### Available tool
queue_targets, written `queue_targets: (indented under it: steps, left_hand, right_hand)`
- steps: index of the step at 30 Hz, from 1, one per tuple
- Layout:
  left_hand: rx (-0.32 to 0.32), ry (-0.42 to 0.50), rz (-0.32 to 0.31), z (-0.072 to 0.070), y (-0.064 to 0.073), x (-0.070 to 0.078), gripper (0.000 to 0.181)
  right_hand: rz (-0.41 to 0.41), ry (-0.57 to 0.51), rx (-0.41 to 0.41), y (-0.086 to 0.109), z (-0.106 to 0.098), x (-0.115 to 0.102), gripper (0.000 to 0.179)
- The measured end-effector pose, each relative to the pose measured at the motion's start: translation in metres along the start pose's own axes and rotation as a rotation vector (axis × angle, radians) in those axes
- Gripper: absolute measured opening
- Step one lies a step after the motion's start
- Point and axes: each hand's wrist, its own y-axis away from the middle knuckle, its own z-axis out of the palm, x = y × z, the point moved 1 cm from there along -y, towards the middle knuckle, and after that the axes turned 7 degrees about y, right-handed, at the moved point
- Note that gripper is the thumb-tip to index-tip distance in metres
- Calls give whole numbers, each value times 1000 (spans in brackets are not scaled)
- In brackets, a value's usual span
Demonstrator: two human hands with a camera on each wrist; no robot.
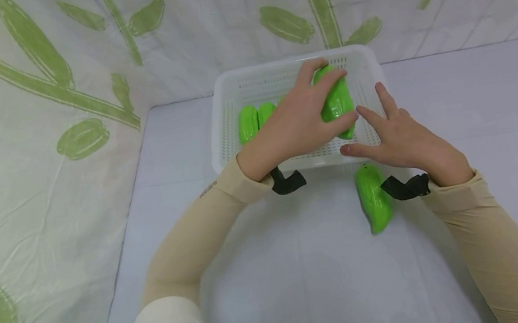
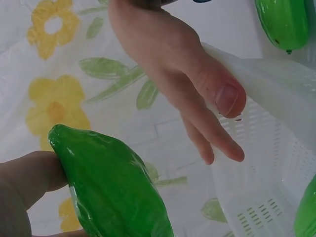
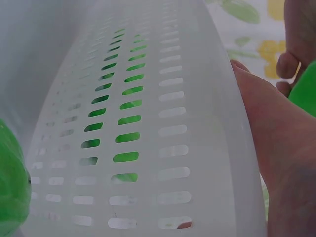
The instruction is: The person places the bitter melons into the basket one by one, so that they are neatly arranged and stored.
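Observation:
My left hand point(image 1: 291, 125) grips a shiny green vegetable-shaped piece point(image 1: 338, 101), plump with a tapered end, fingers on its far side and thumb near its front end. It is held over the right part of a white perforated plastic basket point(image 1: 320, 162). In the left wrist view this green piece point(image 2: 113, 182) has lengthwise ridges. My right hand point(image 1: 405, 138) holds nothing, its fingers spread over the basket's right front corner. In the right wrist view its thumb side is right at the basket rim point(image 3: 242, 148). More green pieces point(image 1: 248, 123) lie inside the basket, partly hidden by my left hand.
Another green piece point(image 1: 374, 198) lies on the white table point(image 1: 306, 267) in front of the basket, beside my right wrist. Black straps point(image 1: 405, 187) are on both wrists. A curtain with a leaf print point(image 1: 82, 138) hangs behind and to the left.

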Motion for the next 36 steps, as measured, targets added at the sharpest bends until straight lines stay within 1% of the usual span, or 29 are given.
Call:
queue_targets:
  steps: [4, 8, 11, 15, 23, 29, 36]
  left_hand:
    - [-50, -17, -29, 0, -13, 1, 69]
    - [-92, -35, -64, 0, -25, -2, 71]
    - [-120, -48, -94, 1, -34, -5, 72]
    - [-154, -64, -114, 4, -46, -9, 73]
    - [-232, -96, -136, 16, -69, -17, 70]
    - [-287, -144, -175, 25, -82, -24, 70]
    - [-370, -209, -192, 39, -98, -33, 74]
  right_hand:
    - [-7, -2, 9, 0, 0, 0, 94]
    - [-6, 7, 3, 0, 0, 1, 103]
    - [-8, 3, 5, 0, 0, 1, 106]
    - [-15, -1, 14, 0, 0, 2, 111]
    - [-14, -7, 23, -1, 1, 2, 116]
    - [-25, -13, 41, -1, 1, 2, 121]
    - [-26, -11, 44, -2, 1, 2, 122]
